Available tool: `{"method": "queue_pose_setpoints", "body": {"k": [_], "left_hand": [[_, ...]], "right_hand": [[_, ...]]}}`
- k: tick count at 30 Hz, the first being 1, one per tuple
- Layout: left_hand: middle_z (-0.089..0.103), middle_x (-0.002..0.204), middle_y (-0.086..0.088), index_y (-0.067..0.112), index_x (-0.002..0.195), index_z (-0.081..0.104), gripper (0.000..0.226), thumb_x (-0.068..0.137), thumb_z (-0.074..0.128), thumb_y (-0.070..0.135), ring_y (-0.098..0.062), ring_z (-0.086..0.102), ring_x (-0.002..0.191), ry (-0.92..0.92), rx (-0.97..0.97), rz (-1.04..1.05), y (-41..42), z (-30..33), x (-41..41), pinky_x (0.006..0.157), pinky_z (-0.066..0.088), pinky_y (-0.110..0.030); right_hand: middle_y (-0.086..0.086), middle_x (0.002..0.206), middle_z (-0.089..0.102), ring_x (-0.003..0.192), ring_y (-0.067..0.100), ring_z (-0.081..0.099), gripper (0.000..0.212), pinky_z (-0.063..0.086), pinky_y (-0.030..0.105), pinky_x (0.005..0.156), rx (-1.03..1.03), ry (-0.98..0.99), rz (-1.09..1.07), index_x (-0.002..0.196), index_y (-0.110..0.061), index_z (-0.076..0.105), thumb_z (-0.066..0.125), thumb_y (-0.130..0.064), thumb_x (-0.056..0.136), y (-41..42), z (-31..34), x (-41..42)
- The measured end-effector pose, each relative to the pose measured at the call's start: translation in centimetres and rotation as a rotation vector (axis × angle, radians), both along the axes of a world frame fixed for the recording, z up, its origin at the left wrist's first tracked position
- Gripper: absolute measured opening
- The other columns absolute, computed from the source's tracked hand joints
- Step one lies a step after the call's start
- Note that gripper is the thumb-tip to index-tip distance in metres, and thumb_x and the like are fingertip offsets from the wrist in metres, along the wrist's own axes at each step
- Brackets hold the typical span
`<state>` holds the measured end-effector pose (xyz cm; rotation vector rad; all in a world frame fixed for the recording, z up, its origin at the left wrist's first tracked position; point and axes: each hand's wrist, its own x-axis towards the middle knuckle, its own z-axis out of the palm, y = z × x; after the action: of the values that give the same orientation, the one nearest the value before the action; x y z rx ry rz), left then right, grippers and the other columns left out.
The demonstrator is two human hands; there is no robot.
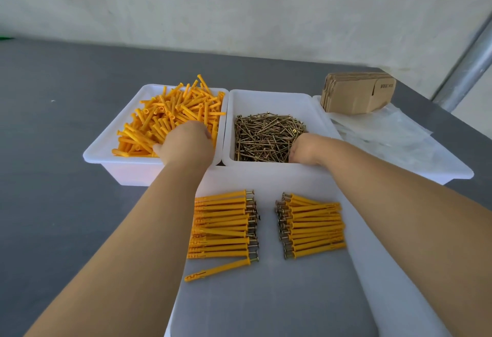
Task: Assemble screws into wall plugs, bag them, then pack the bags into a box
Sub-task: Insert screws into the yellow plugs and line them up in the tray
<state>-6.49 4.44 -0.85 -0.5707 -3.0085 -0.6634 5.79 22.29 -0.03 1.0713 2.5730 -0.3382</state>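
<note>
A white bin holds a heap of loose yellow wall plugs. My left hand is dug into that heap, fingers curled down around plugs and mostly hidden. A second white bin to its right holds brass screws. My right hand reaches into its near right corner, fingertips curled among the screws and hidden. On a white tray in front lie two rows of assembled plugs with screws, a left row and a right row.
One assembled plug lies askew below the left row. At the back right a third white tray carries clear plastic bags and a stack of flat cardboard boxes. The grey table runs to a wall; a metal pole stands at the right.
</note>
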Motion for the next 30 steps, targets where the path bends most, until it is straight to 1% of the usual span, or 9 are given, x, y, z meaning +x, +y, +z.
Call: {"method": "queue_pose_setpoints", "body": {"k": [4,7,11,14,17,19,22,26,30], "left_hand": [[0.061,0.092,-0.003,0.028,0.118,0.064,0.028,0.1,0.047,0.014,-0.024,0.052,0.08,0.207,0.236,-0.082,-0.1,0.0,0.4,0.083,0.048,-0.043],[0.067,0.106,-0.009,0.023,0.129,0.062,0.039,0.099,0.045,0.005,-0.02,0.053,0.076,0.268,0.375,-0.217,-0.1,0.0,0.5,0.054,0.036,-0.028],[0.066,0.086,-0.002,0.019,0.121,0.067,0.031,0.1,0.046,0.008,-0.009,0.051,0.065,0.253,0.585,-0.383,-0.3,0.2,1.2,0.056,0.038,-0.022],[0.067,0.082,-0.001,0.017,0.115,0.067,0.026,0.1,0.047,0.009,0.002,0.05,0.056,0.188,0.656,-0.462,-0.3,0.3,1.9,0.051,0.033,-0.008],[0.069,0.08,0.0,0.018,0.109,0.063,0.021,0.101,0.046,0.01,0.0,0.045,0.046,0.094,0.743,-0.504,-0.1,0.6,2.9,0.044,0.031,-0.008],[0.069,0.08,0.0,0.019,0.108,0.059,0.02,0.101,0.044,0.008,-0.004,0.042,0.044,0.039,0.792,-0.521,-0.1,0.8,3.3,0.04,0.033,-0.013],[0.069,0.078,0.001,0.018,0.11,0.055,0.019,0.101,0.042,0.007,-0.009,0.042,0.051,0.006,0.833,-0.532,-0.2,1.0,3.4,0.048,0.04,-0.028],[0.07,0.086,0.006,0.012,0.12,0.056,0.027,0.1,0.041,0.002,-0.002,0.042,0.046,0.003,0.852,-0.481,0.2,0.8,3.1,0.046,0.033,-0.013],[0.066,0.11,0.003,0.01,0.129,0.06,0.04,0.096,0.04,-0.002,0.003,0.054,0.076,0.036,0.746,-0.444,0.3,1.0,3.1,0.069,0.042,-0.01]], "right_hand": [[0.011,0.108,0.071,0.101,0.027,0.065,0.025,0.054,0.036,0.085,0.037,0.354,-0.067,0.104,-0.007,0.074,0.053,-0.019,0.095,0.5,-0.8,0.8],[0.004,0.082,0.073,0.079,0.022,0.065,0.016,0.048,0.026,0.059,0.211,0.715,-0.097,0.079,-0.012,0.075,0.061,-0.014,0.087,0.3,-1.5,1.6],[-0.003,0.08,0.072,0.081,0.018,0.067,0.014,0.056,0.035,0.073,0.186,1.115,-0.161,0.078,-0.016,0.076,0.064,-0.016,0.086,0.3,-0.5,2.3],[-0.009,0.082,0.071,0.088,0.014,0.067,0.006,0.055,0.034,0.085,-0.006,0.904,-0.087,0.086,-0.019,0.077,0.071,-0.022,0.087,0.3,-0.1,2.4],[0.002,0.122,0.068,0.115,0.02,0.06,0.029,0.046,0.032,0.101,-0.101,0.461,0.025,0.118,-0.014,0.071,0.07,-0.023,0.09,0.1,-0.5,1.7],[0.004,0.135,0.061,0.125,0.023,0.055,0.034,0.043,0.032,0.105,-0.064,0.263,0.075,0.127,-0.013,0.066,0.063,-0.022,0.094,-0.1,-0.5,1.0],[0.013,0.125,0.065,0.113,0.029,0.061,0.034,0.05,0.037,0.095,-0.072,0.2,0.0,0.12,-0.007,0.068,0.067,-0.02,0.088,0.6,-0.6,0.1],[0.016,0.127,0.06,0.09,0.025,0.048,0.033,0.042,0.031,0.073,-0.104,0.187,-0.115,0.127,-0.003,0.059,0.056,-0.016,0.096,-0.1,-0.6,-0.4],[0.013,0.138,0.054,0.11,0.029,0.055,0.04,0.044,0.033,0.089,0.018,0.003,0.031,0.141,-0.004,0.047,0.039,-0.005,0.102,-0.5,-0.8,-0.2]]}}
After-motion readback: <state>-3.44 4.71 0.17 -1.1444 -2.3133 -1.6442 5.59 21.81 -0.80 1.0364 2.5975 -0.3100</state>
